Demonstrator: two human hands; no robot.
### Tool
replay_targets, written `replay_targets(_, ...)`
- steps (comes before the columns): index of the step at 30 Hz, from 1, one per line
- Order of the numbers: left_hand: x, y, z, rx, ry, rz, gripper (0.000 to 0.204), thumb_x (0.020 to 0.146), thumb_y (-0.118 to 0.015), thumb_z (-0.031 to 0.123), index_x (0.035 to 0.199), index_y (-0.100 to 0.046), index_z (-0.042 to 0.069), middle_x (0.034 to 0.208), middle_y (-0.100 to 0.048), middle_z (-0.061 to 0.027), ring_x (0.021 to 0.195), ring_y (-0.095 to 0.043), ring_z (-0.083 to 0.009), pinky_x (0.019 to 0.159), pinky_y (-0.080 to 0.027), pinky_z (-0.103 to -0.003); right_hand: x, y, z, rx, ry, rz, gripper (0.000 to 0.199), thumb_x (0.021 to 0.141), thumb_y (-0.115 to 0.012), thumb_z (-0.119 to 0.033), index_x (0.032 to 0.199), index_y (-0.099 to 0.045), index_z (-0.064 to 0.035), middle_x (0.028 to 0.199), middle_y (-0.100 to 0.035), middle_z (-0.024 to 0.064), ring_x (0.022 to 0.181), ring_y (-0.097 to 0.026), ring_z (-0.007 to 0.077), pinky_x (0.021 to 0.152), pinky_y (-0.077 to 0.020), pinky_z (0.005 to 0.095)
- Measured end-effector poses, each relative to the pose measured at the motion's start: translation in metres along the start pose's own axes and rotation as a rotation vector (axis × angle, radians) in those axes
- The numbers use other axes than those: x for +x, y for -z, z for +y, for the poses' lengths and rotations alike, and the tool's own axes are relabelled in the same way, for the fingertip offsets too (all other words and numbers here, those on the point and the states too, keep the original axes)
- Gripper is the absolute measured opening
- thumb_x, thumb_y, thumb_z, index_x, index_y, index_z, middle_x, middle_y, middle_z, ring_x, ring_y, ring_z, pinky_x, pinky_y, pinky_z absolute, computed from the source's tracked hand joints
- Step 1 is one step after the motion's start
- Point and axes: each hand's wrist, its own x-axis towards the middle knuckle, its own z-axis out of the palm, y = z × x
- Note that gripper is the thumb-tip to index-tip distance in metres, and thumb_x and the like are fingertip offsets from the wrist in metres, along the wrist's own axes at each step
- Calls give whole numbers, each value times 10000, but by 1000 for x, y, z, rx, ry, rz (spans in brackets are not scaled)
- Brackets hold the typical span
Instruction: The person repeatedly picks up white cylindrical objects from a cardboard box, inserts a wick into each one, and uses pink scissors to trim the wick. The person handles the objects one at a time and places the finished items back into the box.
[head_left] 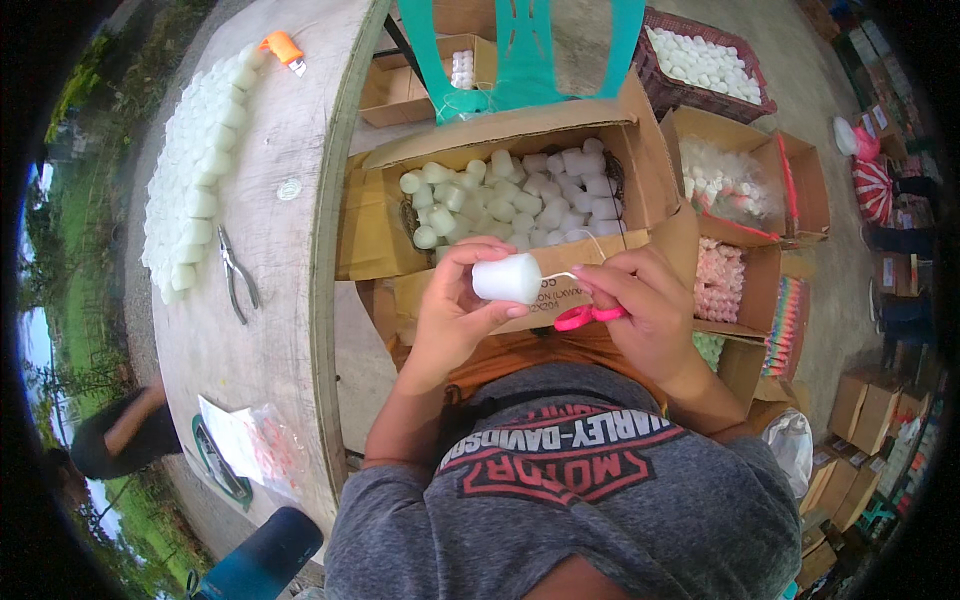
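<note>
Pile (205,165): white candles, lining my counter's (285,350) left edge toward the far end.
Pliers (234,272): on the counter, just beside the pile's near end.
Bag (258,448): clear plastic, by the near left corner.
Cutter (284,48): orange, near the far end.
Box (520,130): off the counter's right edge, loose white candles inside.
Left hand (455,312): grasping one candle (506,279), fingers and thumb around it.
Candle: tipped sideways in front of me, above the box's near flap.
Wick (558,275): white, running from the candle to my right hand (645,308).
Scissors (575,318): pink handles against my right fingers, blades hidden.
Right hand: pinching the wick.
</note>
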Motion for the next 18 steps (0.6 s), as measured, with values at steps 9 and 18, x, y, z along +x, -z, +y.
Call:
replay_targets(9,-1,-3,2,-2,7,-58,531,678,-722,-109,1125,-496,65,1159,-466,-90,1099,-499,-191,924,-458,-333,-2,-2,0,36,34,-51,401,622,-704,50,1007,-674,-57,753,-511,65,686,-526,217,583,-432,309)
replay_targets(18,1,-2,4,-116,86,116,690,670,-786,5,1224,-379,61,1188,-541,-128,1061,-560,-194,870,-496,-309,-1,-7,2,147,-72,56,275,704,-711,19,966,-648,-36,849,-578,97,767,-573,249,645,-476,314)
